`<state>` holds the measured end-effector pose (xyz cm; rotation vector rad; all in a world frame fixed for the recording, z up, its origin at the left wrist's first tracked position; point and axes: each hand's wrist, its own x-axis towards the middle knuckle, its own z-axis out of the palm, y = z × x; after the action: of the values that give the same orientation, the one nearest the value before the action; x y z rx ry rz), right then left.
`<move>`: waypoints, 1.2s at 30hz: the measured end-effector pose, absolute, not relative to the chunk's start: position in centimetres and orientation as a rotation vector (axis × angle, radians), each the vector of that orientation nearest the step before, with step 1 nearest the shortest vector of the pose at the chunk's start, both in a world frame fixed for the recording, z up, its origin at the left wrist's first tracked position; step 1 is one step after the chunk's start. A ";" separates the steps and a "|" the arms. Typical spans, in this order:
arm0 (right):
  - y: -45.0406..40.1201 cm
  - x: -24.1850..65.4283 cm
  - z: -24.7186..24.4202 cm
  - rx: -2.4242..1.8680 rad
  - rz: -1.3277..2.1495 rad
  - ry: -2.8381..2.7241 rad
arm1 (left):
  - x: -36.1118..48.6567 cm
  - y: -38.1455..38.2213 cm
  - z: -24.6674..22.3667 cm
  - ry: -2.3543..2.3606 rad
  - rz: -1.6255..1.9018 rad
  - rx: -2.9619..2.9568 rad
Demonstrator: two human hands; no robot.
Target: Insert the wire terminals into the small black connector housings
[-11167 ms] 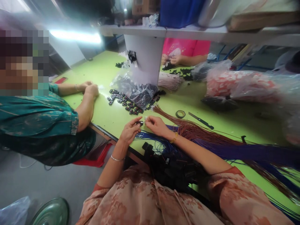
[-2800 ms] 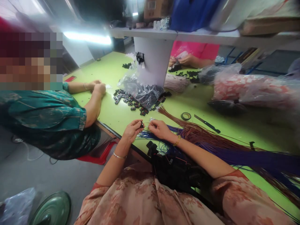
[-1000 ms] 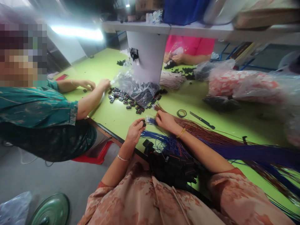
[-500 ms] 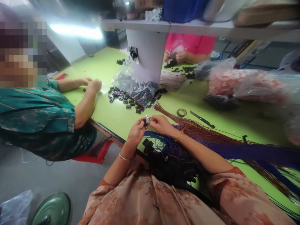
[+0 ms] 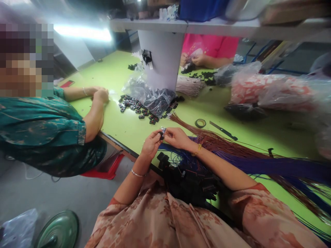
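Observation:
Close together over the green table's near edge, my two hands meet at a small black connector point(image 5: 161, 135). My left hand point(image 5: 151, 144) pinches the connector between thumb and fingers. Fingers of my right hand point(image 5: 176, 137) are closed on thin wires with silvery ends point(image 5: 163, 129), right beside the connector. Below my hands lie blue wires point(image 5: 172, 155) and a heap of black connectors point(image 5: 190, 182). Brown wires point(image 5: 191, 128) and a purple bundle point(image 5: 258, 164) stretch off to the right.
Loose black parts point(image 5: 133, 105) lie by a plastic bag point(image 5: 157, 101) on the green table point(image 5: 116, 120). A tape roll point(image 5: 200, 123) and a black-handled blade point(image 5: 224, 131) sit ahead. One person point(image 5: 38, 120) works at left, another in pink point(image 5: 212, 48) across, beneath a shelf point(image 5: 207, 29).
My hands have barely moved; the wire ends between them show at a slightly different angle. The left person's hands have shifted a little to the left.

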<state>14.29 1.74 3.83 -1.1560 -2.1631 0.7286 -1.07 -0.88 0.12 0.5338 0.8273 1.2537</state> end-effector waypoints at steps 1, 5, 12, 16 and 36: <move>1.8 14.3 3.7 -1.150 0.732 -2.162 | -0.9 -0.9 0.1 0.851 1.256 0.537; 2.0 14.4 3.4 -1.113 0.787 -2.159 | -0.4 -1.1 0.1 0.919 1.292 0.528; 1.8 14.5 3.1 -1.190 0.718 -2.199 | 0.2 -0.9 -0.2 0.982 1.297 0.517; 4.1 16.0 3.3 -1.261 0.754 -2.239 | 0.1 -0.7 -0.3 0.990 1.265 0.508; 9.2 19.4 3.9 -1.783 0.330 -2.292 | -0.5 -0.3 -0.4 0.984 1.223 0.469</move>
<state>19.45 9.18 3.88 -1.7830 -2.2920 0.3303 -0.49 -0.28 -0.38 0.4692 0.9841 1.2228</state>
